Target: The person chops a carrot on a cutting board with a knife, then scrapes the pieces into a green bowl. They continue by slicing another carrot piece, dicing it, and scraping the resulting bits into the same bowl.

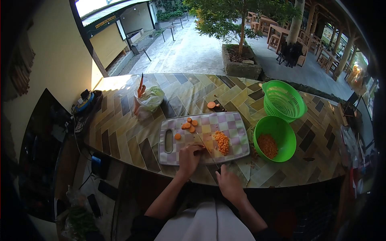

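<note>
My right hand [229,182] is wrapped round the dark handle of a knife [208,151], whose thin blade points up and left over the checkered cutting board [237,120]. Left of the blade, my left hand [191,158] rests at the board's lower edge with its fingers curled on a small orange piece, seemingly carrot. Several round carrot slices [191,123] lie on the upper left of the board, and a single slice [177,136] sits near the handle slot. A heap of diced carrot [222,143] is right of the blade.
A green bowl [288,149] holding shredded or diced orange bits stands right of the board, a green colander [283,100] behind it. A plastic bag [152,97] with greens and carrots is at the back left. A carrot end [211,105] lies behind the board.
</note>
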`<state>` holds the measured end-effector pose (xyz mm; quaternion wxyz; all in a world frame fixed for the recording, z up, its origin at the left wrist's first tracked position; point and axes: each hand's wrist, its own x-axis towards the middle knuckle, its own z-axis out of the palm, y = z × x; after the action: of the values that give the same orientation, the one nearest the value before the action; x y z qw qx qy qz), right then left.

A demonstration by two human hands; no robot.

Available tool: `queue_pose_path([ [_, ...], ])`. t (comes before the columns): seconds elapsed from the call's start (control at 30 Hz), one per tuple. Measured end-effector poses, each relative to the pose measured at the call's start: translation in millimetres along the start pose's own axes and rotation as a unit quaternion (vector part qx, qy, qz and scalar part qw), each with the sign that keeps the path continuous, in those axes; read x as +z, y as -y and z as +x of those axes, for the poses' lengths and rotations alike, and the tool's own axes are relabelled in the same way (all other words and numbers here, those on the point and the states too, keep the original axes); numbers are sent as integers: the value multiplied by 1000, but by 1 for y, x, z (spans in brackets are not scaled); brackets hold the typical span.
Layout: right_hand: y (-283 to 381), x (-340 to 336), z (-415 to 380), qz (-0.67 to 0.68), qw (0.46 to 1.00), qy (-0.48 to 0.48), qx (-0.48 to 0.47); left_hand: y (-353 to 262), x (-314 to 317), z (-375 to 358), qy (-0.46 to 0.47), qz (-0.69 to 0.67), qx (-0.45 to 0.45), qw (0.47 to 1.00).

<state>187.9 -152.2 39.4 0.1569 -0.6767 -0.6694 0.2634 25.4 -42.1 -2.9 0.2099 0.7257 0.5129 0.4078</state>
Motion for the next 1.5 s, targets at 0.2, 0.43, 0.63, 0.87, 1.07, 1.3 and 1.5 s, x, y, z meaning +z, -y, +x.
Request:
queue_pose_path([
  [0.2,2,3,12,-9,1000,4,4,-2,-1,0,7,0,-3,1000],
  [0.43,-8,3,21,73,997,6,1,2,0,0,4,-20,-12,1000],
  [0.63,-9,-2,11,66,998,19,-2,5,1,0,-2,-27,-35,999],
  [0.87,0,-5,15,3,999,34,18,9,3,0,-14,-32,-7,999],
  [1.07,3,-7,30,0,999,32,10,7,0,0,-2,-35,-24,999],
  [1.3,-5,-5,22,43,999,18,-7,5,-1,-1,-3,-32,-22,999],
  [1.5,-5,-3,19,26,999,40,-6,7,-1,1,4,-25,-14,1000],
])
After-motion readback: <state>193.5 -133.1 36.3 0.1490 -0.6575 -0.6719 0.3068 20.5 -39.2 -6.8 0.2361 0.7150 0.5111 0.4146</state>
